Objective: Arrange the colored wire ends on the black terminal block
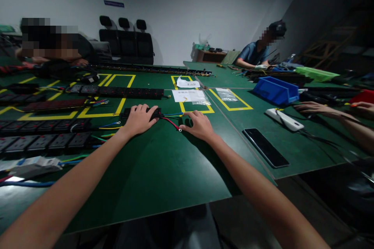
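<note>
My left hand (140,118) rests over a short black module (156,112) on the green table, its fingers wrapped over the top. Blue, green and red wires come out of the module's right end. The red wire (172,123) ends in a ring terminal close to the thumb of my right hand (199,124). That hand's fingers are curved at the tip of the blue and green wires (174,114), thumb apart from the index finger. Black socket strips (55,142) with coloured wires lie left of my left hand.
A black phone (265,147) and a white power strip (284,119) lie to the right, near a blue bin (275,90). Another person's hands are at the right edge. Papers (185,95) lie beyond my hands. Two people sit across the table.
</note>
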Motion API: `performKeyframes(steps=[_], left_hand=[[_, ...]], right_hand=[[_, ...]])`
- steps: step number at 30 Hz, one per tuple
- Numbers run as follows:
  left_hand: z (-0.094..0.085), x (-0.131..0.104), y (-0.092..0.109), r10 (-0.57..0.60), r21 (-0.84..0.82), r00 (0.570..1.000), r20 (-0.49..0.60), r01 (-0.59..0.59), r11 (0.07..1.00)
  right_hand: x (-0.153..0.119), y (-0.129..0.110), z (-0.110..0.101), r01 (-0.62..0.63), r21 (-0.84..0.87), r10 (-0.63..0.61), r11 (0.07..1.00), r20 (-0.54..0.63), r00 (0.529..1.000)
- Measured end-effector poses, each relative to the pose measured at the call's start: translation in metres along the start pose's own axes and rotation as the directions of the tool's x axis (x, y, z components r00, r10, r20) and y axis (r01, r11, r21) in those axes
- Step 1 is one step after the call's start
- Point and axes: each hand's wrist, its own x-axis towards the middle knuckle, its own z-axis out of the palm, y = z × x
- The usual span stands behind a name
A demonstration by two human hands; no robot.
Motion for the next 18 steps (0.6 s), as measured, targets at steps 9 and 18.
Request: performKeyframes(steps=[9, 18], left_hand=[[0.002, 0.0, -0.001, 0.019, 0.051, 1.0, -0.013, -0.018, 0.999], [0.001, -0.001, 0.002, 0.002, 0.025, 1.0, -0.012, -0.002, 1.0]], right_hand=[[0.0, 0.002, 0.001, -0.036, -0.021, 0.034, 0.999, -0.065, 0.997], [0.0, 0.011, 0.006, 0.028, 0.002, -0.028, 1.0, -0.057, 0.998]])
